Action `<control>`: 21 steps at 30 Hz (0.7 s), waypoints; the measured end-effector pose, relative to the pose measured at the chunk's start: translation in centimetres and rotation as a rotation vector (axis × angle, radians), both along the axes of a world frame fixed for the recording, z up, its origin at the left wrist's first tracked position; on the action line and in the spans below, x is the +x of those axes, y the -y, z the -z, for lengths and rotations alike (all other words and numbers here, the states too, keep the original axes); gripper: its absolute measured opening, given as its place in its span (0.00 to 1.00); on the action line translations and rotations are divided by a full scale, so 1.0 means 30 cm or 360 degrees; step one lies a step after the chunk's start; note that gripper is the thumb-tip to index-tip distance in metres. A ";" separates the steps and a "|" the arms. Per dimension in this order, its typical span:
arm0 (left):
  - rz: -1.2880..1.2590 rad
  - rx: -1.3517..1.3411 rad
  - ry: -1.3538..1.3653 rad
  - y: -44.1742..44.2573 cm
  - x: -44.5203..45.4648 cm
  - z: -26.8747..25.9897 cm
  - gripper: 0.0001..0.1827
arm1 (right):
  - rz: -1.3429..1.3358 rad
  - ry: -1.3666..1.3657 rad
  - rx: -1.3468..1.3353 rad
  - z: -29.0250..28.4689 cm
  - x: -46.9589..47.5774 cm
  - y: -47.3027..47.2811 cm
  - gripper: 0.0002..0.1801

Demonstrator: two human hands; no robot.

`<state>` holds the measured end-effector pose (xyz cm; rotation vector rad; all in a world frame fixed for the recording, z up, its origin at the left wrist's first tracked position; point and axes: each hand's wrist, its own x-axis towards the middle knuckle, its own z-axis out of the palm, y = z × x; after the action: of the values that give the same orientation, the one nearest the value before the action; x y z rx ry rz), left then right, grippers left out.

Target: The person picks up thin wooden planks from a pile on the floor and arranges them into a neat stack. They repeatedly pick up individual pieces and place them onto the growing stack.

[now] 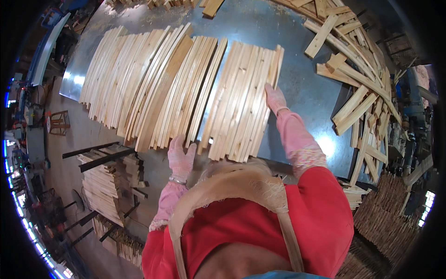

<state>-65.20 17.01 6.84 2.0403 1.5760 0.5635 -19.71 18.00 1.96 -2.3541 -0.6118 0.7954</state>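
A group of pale wooden strips (240, 101) lies side by side on the sheet-metal tabletop (299, 122) before me. My right hand (276, 98), in a pink knit glove, rests along the right edge of this group, beside its outermost strip. Left of a narrow gap lies a longer row of wooden strips (139, 80), some tilted and uneven at the ends. My left hand (182, 158), also gloved, is at the near ends of that row with thumb and fingers apart. Its fingertips appear to touch the strip ends. A wider brown board (167, 90) leans within the row.
Loose wooden offcuts (362, 90) are heaped along the table's right side. More wood pieces (210, 7) lie at the far edge. Stacked strips (102, 185) sit on a black metal rack (108, 162) at lower left, near a wooden stool (58, 122). Bundled sticks (383, 212) stand at lower right.
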 end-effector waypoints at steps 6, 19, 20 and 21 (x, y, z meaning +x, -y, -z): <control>0.0243 0.0038 -0.0054 -0.109 0.068 -0.078 0.31 | -0.0199 -0.0195 0.0068 -0.011 -0.030 -0.049 0.45; 0.0777 -0.0327 -0.1164 -0.409 0.312 -0.577 0.27 | -0.1477 0.1156 0.0738 -0.623 -0.354 -0.039 0.36; 0.0543 -0.0429 -0.1066 -0.427 0.260 -0.533 0.28 | -0.1149 0.1214 0.1149 -0.546 -0.301 0.005 0.37; 0.0315 -0.0531 -0.0960 -0.444 0.201 -0.476 0.28 | -0.0937 0.0938 0.0909 -0.498 -0.274 0.059 0.39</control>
<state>-59.18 30.32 21.11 2.1687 1.6075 -0.4070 -27.93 16.23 16.91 -1.8504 -1.5885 0.0781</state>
